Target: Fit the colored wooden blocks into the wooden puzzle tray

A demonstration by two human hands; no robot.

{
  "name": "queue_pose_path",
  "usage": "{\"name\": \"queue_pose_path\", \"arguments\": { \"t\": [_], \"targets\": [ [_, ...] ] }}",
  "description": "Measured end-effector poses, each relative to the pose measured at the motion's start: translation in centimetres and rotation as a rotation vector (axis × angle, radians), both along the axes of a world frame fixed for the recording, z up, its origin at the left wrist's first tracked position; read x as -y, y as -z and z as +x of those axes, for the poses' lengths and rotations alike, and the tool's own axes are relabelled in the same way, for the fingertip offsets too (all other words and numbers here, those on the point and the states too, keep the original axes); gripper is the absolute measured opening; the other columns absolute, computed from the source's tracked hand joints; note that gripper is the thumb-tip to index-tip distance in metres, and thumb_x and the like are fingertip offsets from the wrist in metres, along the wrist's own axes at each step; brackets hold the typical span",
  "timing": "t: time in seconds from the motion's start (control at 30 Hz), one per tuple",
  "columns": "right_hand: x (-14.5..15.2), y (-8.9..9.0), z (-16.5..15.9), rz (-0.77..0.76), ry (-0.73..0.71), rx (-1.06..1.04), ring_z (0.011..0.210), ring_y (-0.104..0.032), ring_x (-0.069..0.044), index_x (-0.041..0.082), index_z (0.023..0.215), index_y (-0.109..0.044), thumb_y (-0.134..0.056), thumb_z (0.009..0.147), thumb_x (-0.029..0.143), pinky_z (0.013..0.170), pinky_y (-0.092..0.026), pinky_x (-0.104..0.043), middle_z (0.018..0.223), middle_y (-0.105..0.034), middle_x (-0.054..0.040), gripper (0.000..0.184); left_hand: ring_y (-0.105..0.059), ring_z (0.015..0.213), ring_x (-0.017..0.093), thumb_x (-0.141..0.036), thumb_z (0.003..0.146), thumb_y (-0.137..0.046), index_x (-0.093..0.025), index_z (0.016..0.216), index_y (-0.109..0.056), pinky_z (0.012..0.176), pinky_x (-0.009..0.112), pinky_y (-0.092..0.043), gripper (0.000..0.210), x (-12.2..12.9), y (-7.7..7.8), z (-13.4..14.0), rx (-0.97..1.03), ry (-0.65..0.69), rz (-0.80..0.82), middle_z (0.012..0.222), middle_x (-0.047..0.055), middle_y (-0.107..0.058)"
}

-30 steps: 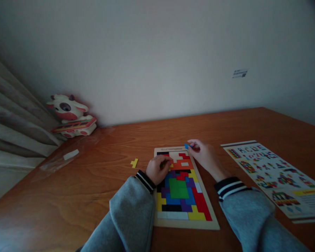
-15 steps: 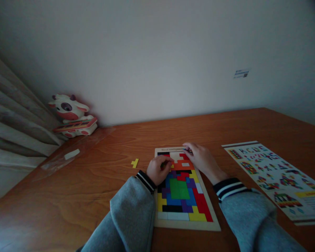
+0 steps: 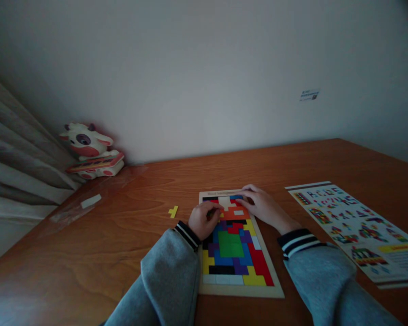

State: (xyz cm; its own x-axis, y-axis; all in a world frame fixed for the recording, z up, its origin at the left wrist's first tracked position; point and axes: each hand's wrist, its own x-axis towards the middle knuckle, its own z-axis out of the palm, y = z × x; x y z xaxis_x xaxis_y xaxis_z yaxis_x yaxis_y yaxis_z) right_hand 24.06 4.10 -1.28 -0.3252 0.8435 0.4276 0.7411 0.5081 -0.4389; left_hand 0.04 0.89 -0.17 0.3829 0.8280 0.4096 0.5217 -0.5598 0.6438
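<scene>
A wooden puzzle board (image 3: 279,290) filled with coloured block pieces lies in front of me, with a green area (image 3: 231,244) in its middle. My left hand (image 3: 202,220) rests over the board's left edge, thumb and fingertips curled together near the upper rows; whatever they hold is hidden. At the top right corner, my right hand (image 3: 263,207) has its thumb and fingers around a small blue piece (image 3: 237,197), which appears to lie in the board. A white piece (image 3: 224,202) and orange pieces (image 3: 229,213) sit between the hands. One loose yellow piece (image 3: 173,211) lies left of the board.
A printed pattern sheet (image 3: 353,231) lies on the wooden table (image 3: 139,217) to the right. At the back left stands a cow toy with a keyboard (image 3: 93,151), beside a curtain (image 3: 17,167). Clear tape with a white strip (image 3: 91,201) is stuck near the left edge.
My right fingers have lowered slightly, and a blue piece now shows at the board's top right corner. My left hand stays nearly where it was. The whole view has shifted slightly.
</scene>
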Motion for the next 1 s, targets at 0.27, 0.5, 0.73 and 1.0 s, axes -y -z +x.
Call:
{"name": "queue_pose_path", "arguments": {
  "t": [0.27,0.5,0.73,1.0],
  "targets": [
    [-0.6,0.9,-0.1,-0.046,0.094,-0.076,0.084,-0.063,-0.021,0.022,0.098,-0.074,-0.056,0.091,0.032,0.075,-0.052,-0.035,0.095,-0.063,-0.0075,0.022,-0.065,0.084,0.019,-0.02,0.088,-0.054,-0.019,0.095,-0.069,0.076,0.031,-0.052,0.016,0.0,-0.1,0.0,-0.01,-0.001,0.017,0.09,0.006,-0.071],
    [0.1,-0.3,0.6,-0.045,-0.01,0.034,0.082,-0.062,-0.02,0.023,0.094,-0.076,-0.056,0.091,0.032,0.075,-0.051,-0.034,0.095,-0.063,-0.008,0.023,-0.066,0.085,0.019,-0.021,0.088,-0.054,-0.019,0.095,-0.069,0.076,0.03,-0.052,0.016,0.0,0.0,0.0,-0.005,0.007,0.027,0.09,0.005,-0.071],
    [0.3,-0.6,1.0,-0.054,-0.054,0.109,0.081,-0.062,-0.02,0.024,0.088,-0.077,-0.056,0.091,0.036,0.076,-0.051,-0.034,0.096,-0.061,-0.0077,0.024,-0.066,0.083,0.018,-0.021,0.088,-0.054,-0.019,0.095,-0.069,0.075,0.029,-0.052,0.016,0.0,0.2,-0.1,-0.016,-0.004,0.02,0.089,0.005,-0.071],
    [0.6,-1.3,0.2,-0.021,0.036,-0.003,0.086,-0.063,-0.021,0.021,0.095,-0.071,-0.058,0.09,0.038,0.077,-0.05,-0.033,0.095,-0.065,-0.0067,0.022,-0.066,0.086,0.018,-0.023,0.09,-0.053,-0.019,0.098,-0.067,0.078,0.03,-0.052,0.017,-0.1,-0.5,-0.6,-0.008,0.026,0.052,0.092,0.006,-0.071]
  ]
}}
